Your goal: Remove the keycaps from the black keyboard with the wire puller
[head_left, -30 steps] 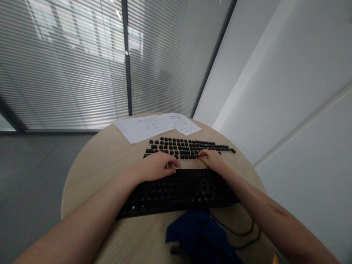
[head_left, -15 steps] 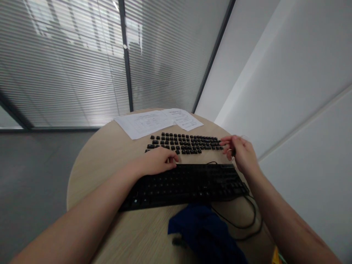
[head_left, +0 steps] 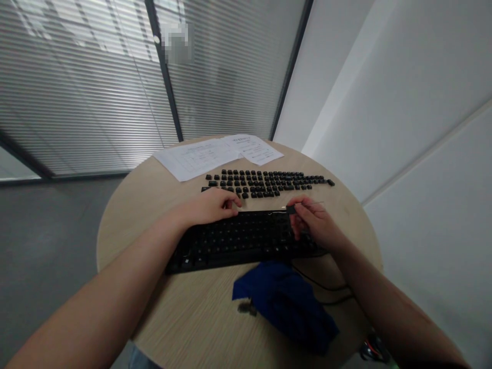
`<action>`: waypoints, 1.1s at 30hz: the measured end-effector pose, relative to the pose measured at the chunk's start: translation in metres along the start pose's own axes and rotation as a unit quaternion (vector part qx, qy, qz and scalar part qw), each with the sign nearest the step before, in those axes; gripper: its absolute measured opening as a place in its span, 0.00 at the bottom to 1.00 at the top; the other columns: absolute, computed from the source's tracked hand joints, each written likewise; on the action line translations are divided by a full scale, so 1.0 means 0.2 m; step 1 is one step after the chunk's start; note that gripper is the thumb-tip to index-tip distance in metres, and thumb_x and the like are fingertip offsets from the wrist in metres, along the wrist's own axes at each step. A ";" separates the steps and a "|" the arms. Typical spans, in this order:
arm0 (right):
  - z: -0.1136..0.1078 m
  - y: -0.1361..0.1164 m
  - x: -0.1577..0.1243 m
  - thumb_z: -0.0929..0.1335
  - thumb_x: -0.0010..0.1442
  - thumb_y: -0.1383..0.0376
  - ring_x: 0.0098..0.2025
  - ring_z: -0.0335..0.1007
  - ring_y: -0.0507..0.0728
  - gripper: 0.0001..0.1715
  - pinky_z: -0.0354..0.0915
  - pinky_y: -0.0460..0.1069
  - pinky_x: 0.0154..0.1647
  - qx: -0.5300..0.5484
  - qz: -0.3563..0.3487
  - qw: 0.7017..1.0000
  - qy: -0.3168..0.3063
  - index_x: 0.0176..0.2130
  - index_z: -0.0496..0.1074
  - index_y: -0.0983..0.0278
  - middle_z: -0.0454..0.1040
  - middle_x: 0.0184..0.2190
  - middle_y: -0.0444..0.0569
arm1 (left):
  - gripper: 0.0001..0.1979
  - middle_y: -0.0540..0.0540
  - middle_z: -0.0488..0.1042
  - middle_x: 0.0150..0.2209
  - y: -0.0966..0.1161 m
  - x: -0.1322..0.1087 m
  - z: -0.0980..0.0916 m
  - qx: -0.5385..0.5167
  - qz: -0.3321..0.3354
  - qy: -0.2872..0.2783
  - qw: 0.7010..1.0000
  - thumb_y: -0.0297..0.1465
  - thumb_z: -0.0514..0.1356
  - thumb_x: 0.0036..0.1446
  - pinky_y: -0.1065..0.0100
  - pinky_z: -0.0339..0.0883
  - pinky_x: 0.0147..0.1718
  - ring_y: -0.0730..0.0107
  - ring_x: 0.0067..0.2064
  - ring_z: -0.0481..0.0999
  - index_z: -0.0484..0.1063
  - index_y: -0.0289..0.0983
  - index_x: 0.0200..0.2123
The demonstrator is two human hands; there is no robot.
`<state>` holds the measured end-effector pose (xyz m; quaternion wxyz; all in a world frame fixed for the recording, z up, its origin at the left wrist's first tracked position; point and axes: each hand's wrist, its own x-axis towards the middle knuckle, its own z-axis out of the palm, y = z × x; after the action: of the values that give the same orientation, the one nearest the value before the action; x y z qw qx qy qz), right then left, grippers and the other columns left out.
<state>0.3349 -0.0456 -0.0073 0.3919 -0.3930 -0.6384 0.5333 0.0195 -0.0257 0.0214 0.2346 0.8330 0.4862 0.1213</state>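
A black keyboard (head_left: 226, 241) lies across the round table. Several loose black keycaps (head_left: 259, 183) sit in rows beyond it. My left hand (head_left: 211, 206) rests at the keyboard's far left edge, thumb along the edge, fingers loosely curled and apart with nothing seen between them. Over the right part of the keyboard, my right hand (head_left: 309, 220) pinches a small dark tool with thin metal wires (head_left: 291, 209). What the tool's tip touches is too small to make out. One longer keycap (head_left: 330, 182) stands at the rows' right end.
Printed papers (head_left: 207, 156) lie at the table's far edge. Nearest me is a crumpled blue cloth (head_left: 284, 302), with a small dark object (head_left: 246, 307) at its left. A black cable (head_left: 321, 285) runs beside the keyboard on the right. The table (head_left: 180, 323) has a rounded rim.
My right hand has come back from the right end of the keycap rows to above the keyboard, uncovering keycaps there. The left hand stays at the keyboard's edge. The view has shifted slightly.
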 end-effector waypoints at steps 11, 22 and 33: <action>-0.03 0.02 -0.03 0.68 0.66 0.39 0.21 0.68 0.49 0.27 0.66 0.44 0.21 -0.037 -0.031 0.995 -0.088 0.40 0.65 0.60 0.71 0.25 0.40 | 0.16 0.50 0.76 0.31 0.00 0.00 0.01 -0.021 0.001 -0.016 1.000 0.37 0.61 0.58 0.67 0.60 0.34 0.69 0.31 0.72 0.80 0.40 0.47; -0.01 0.02 -0.04 0.67 0.69 0.45 0.20 0.62 0.48 0.22 0.58 0.43 0.20 -0.106 -0.035 0.984 -0.139 0.40 0.66 0.60 0.67 0.23 0.39 | 0.14 0.52 0.67 0.26 0.07 -0.01 -0.01 -0.012 0.029 -0.049 0.998 0.39 0.63 0.56 0.66 0.58 0.32 0.70 0.29 0.68 0.82 0.40 0.43; -0.02 0.03 -0.05 0.66 0.70 0.46 0.22 0.58 0.49 0.21 0.56 0.44 0.21 -0.113 -0.026 0.977 -0.178 0.40 0.66 0.60 0.66 0.25 0.40 | 0.08 0.52 0.69 0.26 0.08 0.02 0.04 0.023 0.029 -0.079 0.996 0.35 0.66 0.53 0.67 0.58 0.32 0.71 0.29 0.69 0.80 0.40 0.37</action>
<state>0.3432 -0.0530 -0.0131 0.2390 -0.3165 -0.7642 0.5086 0.0366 -0.0315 0.0216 0.2492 0.8589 0.4447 0.0503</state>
